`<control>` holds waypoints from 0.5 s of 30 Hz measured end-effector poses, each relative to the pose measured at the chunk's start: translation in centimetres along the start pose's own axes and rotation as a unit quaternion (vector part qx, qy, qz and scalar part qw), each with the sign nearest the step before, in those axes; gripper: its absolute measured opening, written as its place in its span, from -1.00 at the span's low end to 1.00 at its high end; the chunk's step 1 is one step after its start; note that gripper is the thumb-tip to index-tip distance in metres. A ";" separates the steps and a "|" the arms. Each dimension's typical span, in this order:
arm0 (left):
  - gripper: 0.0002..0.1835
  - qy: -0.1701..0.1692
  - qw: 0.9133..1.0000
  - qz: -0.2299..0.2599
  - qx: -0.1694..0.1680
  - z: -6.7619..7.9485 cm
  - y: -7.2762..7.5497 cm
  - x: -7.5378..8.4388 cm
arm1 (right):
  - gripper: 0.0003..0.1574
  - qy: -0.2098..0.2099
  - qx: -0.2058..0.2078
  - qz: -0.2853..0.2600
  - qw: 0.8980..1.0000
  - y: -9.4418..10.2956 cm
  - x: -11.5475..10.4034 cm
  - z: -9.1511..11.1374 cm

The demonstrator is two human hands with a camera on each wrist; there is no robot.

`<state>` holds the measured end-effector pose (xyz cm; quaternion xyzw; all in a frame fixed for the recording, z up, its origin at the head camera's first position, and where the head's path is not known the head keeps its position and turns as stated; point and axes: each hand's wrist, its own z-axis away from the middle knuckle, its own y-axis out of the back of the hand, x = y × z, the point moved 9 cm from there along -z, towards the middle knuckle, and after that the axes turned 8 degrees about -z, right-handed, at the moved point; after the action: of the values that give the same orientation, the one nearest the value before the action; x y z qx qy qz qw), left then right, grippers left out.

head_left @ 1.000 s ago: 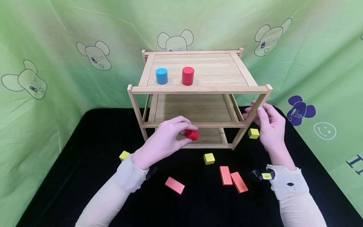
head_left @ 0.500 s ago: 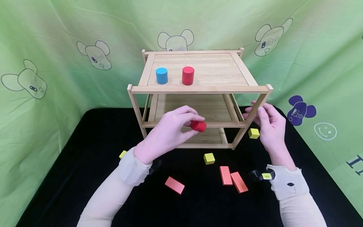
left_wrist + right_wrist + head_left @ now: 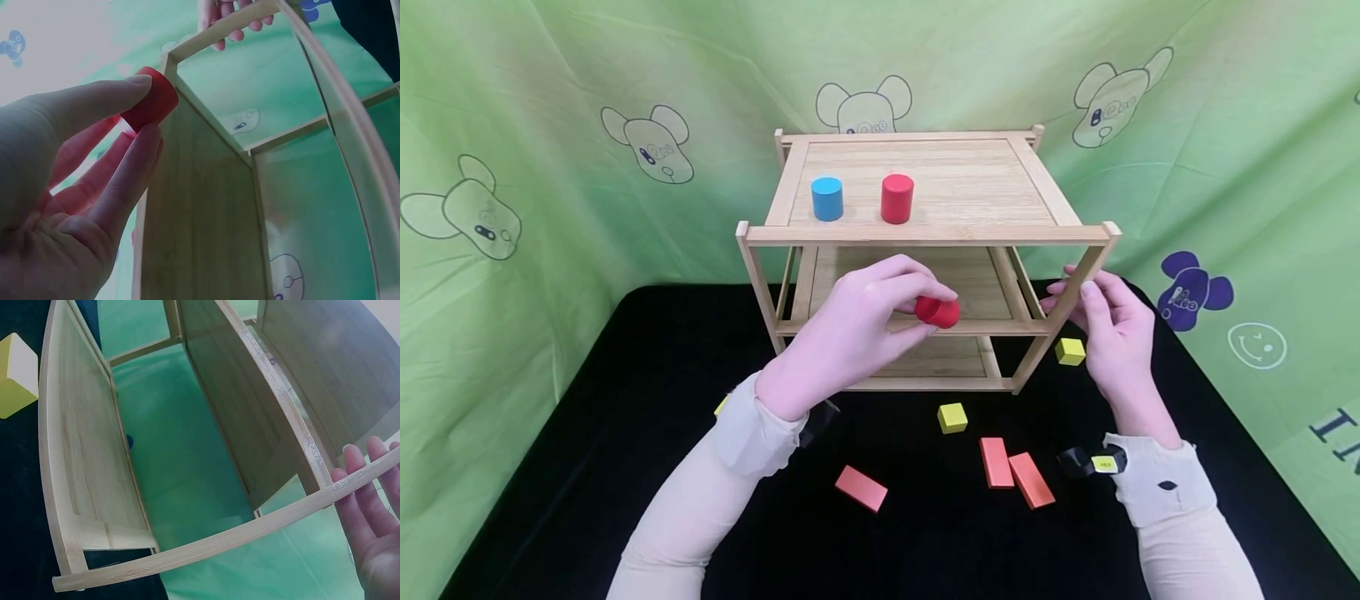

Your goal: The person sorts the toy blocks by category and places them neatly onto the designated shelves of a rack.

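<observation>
Our left fingers (image 3: 928, 286) pinch red cylinder (image 3: 942, 313) before middle shelf's (image 3: 992, 328) front edge | likely light, stiff: hold sides | our right fingers (image 3: 354, 459) grip front-right post (image 3: 1063, 311)

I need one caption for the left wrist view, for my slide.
Left hand pinching a red cylinder near a wooden rack that the right hand holds.

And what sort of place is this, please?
Probably a small staged recording set, rather than an ordinary room: a printed green curtain hangs behind and on both sides, a black cloth lies below, and a wooden rack stands there with coloured blocks around it.
</observation>
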<state>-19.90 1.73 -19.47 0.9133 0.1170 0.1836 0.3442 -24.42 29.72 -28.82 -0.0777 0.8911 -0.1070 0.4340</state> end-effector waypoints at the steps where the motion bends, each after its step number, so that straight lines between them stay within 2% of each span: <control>1: -0.70 -0.003 1.000 -0.001 0.002 -0.1 0.1 0.1 | -0.56 0.000 0.000 0.001 1.000 0.0 0.0 0.0; 15: -0.71 -0.017 1.000 -0.005 0.007 -1.9 1.6 1.1 | -0.53 0.005 0.007 0.010 1.000 0.1 0.0 0.0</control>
<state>-19.52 2.03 -16.79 0.9181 0.1171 0.1652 0.3407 -24.46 29.84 -28.89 -0.0649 0.8934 -0.1091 0.4309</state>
